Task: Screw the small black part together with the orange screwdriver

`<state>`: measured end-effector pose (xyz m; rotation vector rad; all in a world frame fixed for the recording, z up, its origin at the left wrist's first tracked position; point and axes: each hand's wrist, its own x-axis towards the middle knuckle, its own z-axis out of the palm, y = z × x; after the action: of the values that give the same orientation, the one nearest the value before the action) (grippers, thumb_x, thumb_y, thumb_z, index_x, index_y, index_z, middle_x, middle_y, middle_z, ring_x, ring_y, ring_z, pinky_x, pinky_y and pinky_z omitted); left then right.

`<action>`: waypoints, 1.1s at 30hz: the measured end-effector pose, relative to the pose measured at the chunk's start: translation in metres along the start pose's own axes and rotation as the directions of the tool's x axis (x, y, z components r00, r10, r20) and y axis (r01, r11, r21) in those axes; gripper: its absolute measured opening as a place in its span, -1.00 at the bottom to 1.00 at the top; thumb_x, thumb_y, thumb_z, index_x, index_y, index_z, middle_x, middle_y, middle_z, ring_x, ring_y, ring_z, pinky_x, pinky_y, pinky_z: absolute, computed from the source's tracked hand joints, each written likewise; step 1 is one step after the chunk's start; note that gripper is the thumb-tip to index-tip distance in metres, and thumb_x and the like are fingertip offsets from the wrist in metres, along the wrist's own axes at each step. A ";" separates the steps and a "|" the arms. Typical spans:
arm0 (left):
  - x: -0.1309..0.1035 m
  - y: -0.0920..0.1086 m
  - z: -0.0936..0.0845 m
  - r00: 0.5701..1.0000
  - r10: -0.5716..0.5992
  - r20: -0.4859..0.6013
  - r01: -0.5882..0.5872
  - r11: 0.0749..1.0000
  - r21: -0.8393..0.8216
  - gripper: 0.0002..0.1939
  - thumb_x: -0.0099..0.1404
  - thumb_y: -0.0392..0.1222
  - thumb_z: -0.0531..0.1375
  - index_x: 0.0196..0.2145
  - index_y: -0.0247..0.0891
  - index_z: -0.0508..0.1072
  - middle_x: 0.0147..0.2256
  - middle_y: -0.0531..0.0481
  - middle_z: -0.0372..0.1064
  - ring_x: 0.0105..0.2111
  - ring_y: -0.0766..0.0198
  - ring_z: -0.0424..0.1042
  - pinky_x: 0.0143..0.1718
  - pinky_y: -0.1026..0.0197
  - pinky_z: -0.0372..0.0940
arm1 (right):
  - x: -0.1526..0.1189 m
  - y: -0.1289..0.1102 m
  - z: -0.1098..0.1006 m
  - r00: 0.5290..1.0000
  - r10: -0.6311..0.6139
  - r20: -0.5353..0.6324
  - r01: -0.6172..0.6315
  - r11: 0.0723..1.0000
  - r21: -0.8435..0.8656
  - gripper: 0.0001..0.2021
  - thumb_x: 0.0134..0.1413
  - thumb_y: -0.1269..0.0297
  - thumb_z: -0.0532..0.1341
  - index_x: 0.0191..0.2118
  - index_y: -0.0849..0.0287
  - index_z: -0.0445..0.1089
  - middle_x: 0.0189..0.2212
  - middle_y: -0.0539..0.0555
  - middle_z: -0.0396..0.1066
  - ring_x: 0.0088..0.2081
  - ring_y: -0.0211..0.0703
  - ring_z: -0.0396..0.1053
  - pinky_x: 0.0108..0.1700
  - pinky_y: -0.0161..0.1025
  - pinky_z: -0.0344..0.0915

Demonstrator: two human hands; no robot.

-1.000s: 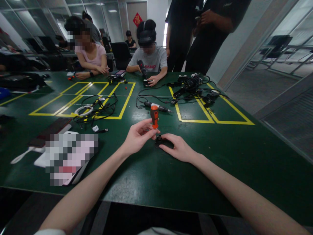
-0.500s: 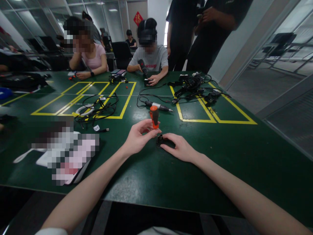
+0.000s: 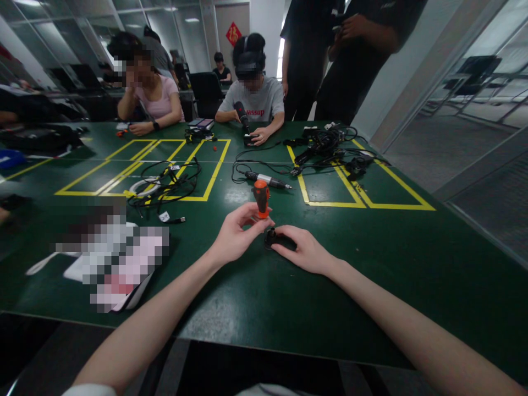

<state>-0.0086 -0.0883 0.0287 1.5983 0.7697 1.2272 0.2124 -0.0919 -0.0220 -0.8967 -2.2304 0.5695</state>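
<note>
My left hand (image 3: 237, 234) grips a screwdriver (image 3: 261, 199) with an orange and dark grey handle. The handle stands upright above the fingers, and its lower end is just above a small black part. My right hand (image 3: 303, 250) curls around that black part (image 3: 273, 238), pinning it against the green table. A short dark stub rises from the part near the fingertips. Much of the part lies hidden under my right hand, so its kind cannot be made out.
Beyond my hands lies a grey and black electric screwdriver (image 3: 268, 180) with a cord. Black cables (image 3: 177, 184) are at left, and a cable heap (image 3: 325, 146) at right. A pink pouch (image 3: 132, 269) rests near my left forearm. A co-worker (image 3: 251, 102) holds a tool opposite.
Almost nothing differs. The whole view has shifted very slightly, and both hands keep the same hold on the screwdriver and the black part.
</note>
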 end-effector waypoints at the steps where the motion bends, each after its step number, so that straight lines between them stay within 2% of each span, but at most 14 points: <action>1: 0.000 -0.001 0.000 1.000 -0.004 -0.011 0.003 1.000 -0.020 -0.72 0.30 -0.14 0.40 -0.11 -0.28 0.48 -0.27 -0.04 0.60 -0.24 0.23 0.62 -0.19 0.23 0.45 | 0.000 0.000 0.000 1.000 -0.004 -0.005 0.004 1.000 0.002 -0.83 0.33 0.27 0.27 -0.01 0.14 0.49 -0.09 0.18 0.64 -0.08 0.02 0.62 0.00 -0.03 0.56; 5: 0.000 -0.007 0.002 0.999 -0.043 -0.026 0.040 0.993 -0.109 -0.60 0.28 -0.12 0.43 -0.05 -0.23 0.37 -0.31 0.02 0.62 -0.27 0.23 0.64 -0.23 0.25 0.45 | 0.000 0.000 0.001 1.000 -0.005 -0.011 0.005 1.000 0.005 -0.83 0.33 0.27 0.28 -0.02 0.14 0.49 -0.09 0.18 0.64 -0.08 0.02 0.62 0.00 -0.04 0.56; 10: 0.000 -0.003 0.001 1.000 -0.022 0.018 0.023 0.998 -0.059 -0.61 0.34 -0.14 0.38 0.08 -0.28 0.49 -0.25 -0.05 0.63 -0.20 0.21 0.64 -0.23 0.27 0.46 | 0.000 0.000 0.000 1.000 0.001 -0.008 -0.001 1.000 0.003 -0.84 0.33 0.26 0.28 -0.03 0.12 0.49 -0.09 0.17 0.64 -0.09 0.02 0.62 -0.01 -0.04 0.56; 14: 0.000 -0.001 -0.001 0.999 0.005 0.049 -0.001 0.996 -0.088 -0.66 0.36 -0.12 0.37 0.03 -0.31 0.54 -0.25 -0.08 0.63 -0.27 0.26 0.60 -0.25 0.26 0.46 | 0.001 0.000 0.000 1.000 -0.011 -0.008 0.011 1.000 -0.006 -0.85 0.34 0.27 0.27 -0.04 0.15 0.48 -0.12 0.18 0.64 -0.12 0.02 0.62 -0.04 -0.06 0.55; 19: -0.001 -0.005 0.000 0.998 0.021 0.058 -0.012 0.989 -0.147 -0.66 0.38 -0.05 0.38 -0.02 -0.30 0.47 -0.26 -0.10 0.65 -0.39 0.34 0.53 -0.26 0.25 0.45 | 0.000 0.000 0.000 1.000 -0.014 -0.012 0.014 1.000 -0.008 -0.85 0.34 0.27 0.27 -0.04 0.15 0.48 -0.13 0.18 0.64 -0.13 0.01 0.62 -0.05 -0.06 0.55; 23: 0.000 -0.009 0.002 0.999 0.026 0.023 -0.022 0.985 -0.173 -0.61 0.35 -0.06 0.41 0.01 -0.25 0.43 -0.30 -0.04 0.63 -0.33 0.29 0.58 -0.29 0.28 0.44 | 0.000 -0.001 0.001 1.000 -0.014 -0.015 0.014 1.000 -0.003 -0.85 0.33 0.28 0.28 -0.03 0.14 0.48 -0.11 0.18 0.64 -0.10 0.02 0.62 -0.02 -0.05 0.55; 26: 0.000 -0.009 0.001 1.000 0.020 0.013 -0.018 0.991 -0.135 -0.56 0.33 -0.06 0.41 0.08 -0.26 0.47 -0.29 -0.03 0.62 -0.30 0.26 0.60 -0.29 0.26 0.45 | 0.001 -0.001 0.000 1.000 -0.010 -0.007 0.010 1.000 0.002 -0.84 0.32 0.28 0.28 -0.03 0.14 0.49 -0.10 0.18 0.64 -0.09 0.02 0.62 0.00 -0.05 0.56; 29: 0.000 -0.006 0.001 1.000 -0.001 0.013 0.002 0.997 -0.076 -0.65 0.35 -0.09 0.38 0.02 -0.30 0.54 -0.26 -0.07 0.62 -0.28 0.25 0.61 -0.28 0.24 0.46 | 0.001 -0.001 -0.001 1.000 0.002 0.004 -0.002 1.000 0.002 -0.84 0.33 0.27 0.28 -0.03 0.14 0.49 -0.09 0.18 0.64 -0.09 0.02 0.62 -0.01 -0.04 0.56; 33: -0.001 -0.003 0.002 0.999 0.021 -0.025 -0.023 0.998 -0.056 -0.69 0.33 -0.15 0.39 -0.03 -0.27 0.50 -0.25 -0.05 0.63 -0.22 0.23 0.64 -0.26 0.26 0.45 | 0.001 0.000 0.000 1.000 0.000 -0.003 0.000 1.000 0.004 -0.83 0.33 0.27 0.27 -0.02 0.14 0.49 -0.10 0.19 0.64 -0.10 0.02 0.62 -0.02 -0.03 0.57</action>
<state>-0.0071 -0.0884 0.0259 1.5527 0.7288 1.2753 0.2120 -0.0913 -0.0221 -0.8945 -2.2264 0.5719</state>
